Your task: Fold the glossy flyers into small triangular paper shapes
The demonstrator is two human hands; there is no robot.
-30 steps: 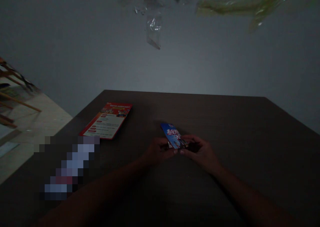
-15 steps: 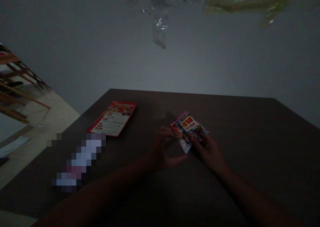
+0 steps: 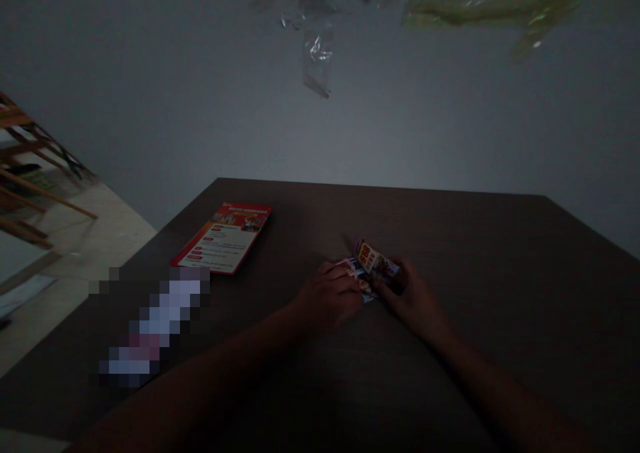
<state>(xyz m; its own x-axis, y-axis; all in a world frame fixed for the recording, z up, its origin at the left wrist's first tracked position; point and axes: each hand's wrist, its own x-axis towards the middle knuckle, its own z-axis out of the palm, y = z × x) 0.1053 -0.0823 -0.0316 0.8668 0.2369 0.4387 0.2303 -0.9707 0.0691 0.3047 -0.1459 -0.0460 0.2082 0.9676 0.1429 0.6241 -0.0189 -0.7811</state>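
Observation:
A small colourful printed leaflet with large red digits on a yellow patch is in the middle of the table, bent along its length. My right hand pinches its right part, which tilts up off the table. My left hand lies palm down over the left part, fingers stretched across the paper; only a strip of print shows beyond the fingertips. Dim light hides finer print, and whether this is one folded sheet or several I cannot tell.
A red and white printed sheet or stack of sheets lies at the table's left. Nearer me is a pixelated pale item. The dark table meets a grey wall with tape and a clear plastic piece. Wooden furniture stands far left.
My left hand, earlier apart with thumb and fingers spread beside the leaflet, has come down flat over its left part. The leaflet, flatter before, is now bent with its right part raised.

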